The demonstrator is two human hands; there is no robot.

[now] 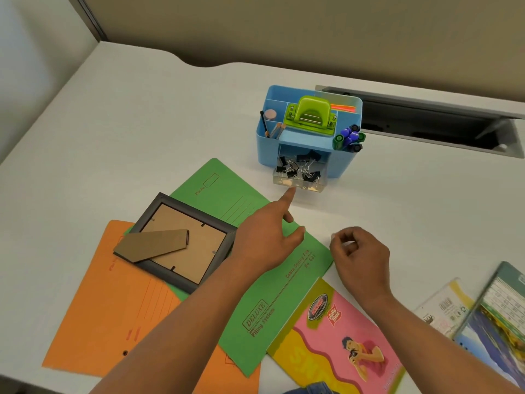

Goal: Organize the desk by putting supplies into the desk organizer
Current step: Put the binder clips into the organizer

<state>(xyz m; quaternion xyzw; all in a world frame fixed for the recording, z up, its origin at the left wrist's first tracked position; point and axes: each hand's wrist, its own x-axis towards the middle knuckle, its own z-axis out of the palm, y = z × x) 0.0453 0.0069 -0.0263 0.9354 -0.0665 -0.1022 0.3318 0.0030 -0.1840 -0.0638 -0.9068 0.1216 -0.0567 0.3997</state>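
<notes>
On the desk (142,123), the organizer drawer (299,177) is touched by the extended forefinger (287,197) of the left hand (264,240); the right hand (360,257) is curled, contents indeterminate.

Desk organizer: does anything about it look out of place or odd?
Yes. Its clear drawer hangs pulled out at the front of the blue organizer, full of black clips; the forefinger of the left hand is at its front edge. The green hole punch sits perched on top rather than down in a compartment.
</notes>
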